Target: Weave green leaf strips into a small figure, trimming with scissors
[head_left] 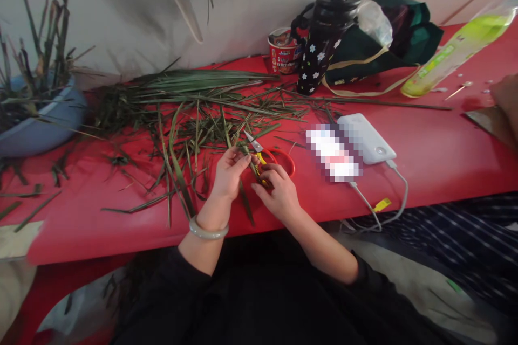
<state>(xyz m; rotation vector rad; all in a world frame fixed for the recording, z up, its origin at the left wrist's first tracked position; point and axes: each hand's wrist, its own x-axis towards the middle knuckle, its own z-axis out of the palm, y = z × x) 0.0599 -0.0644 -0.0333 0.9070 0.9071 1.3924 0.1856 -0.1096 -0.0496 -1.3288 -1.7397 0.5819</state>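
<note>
My left hand point(231, 172), with a pale bangle on its wrist, pinches a small folded piece of green leaf strips point(243, 147) between thumb and fingers. My right hand point(280, 193) is closed at the lower end of the same strips, its fingertips partly covering them. Scissors point(254, 143) with red and yellow handles lie just behind my fingers, blades pointing to the upper left. Part of their handle is hidden by my right hand. One long leaf strip point(245, 204) hangs below my left hand towards the table edge.
Loose leaves point(194, 82) and cut scraps cover the red table point(121, 232). A blue basin point(60, 113) holds stalks at left. A pixelated phone point(334, 152), cabled white power bank point(366, 138), black tumbler point(319, 43), red paper cup point(283, 56) and tilted bottle point(457, 54) stand right; another person's hand point(505, 99) shows there.
</note>
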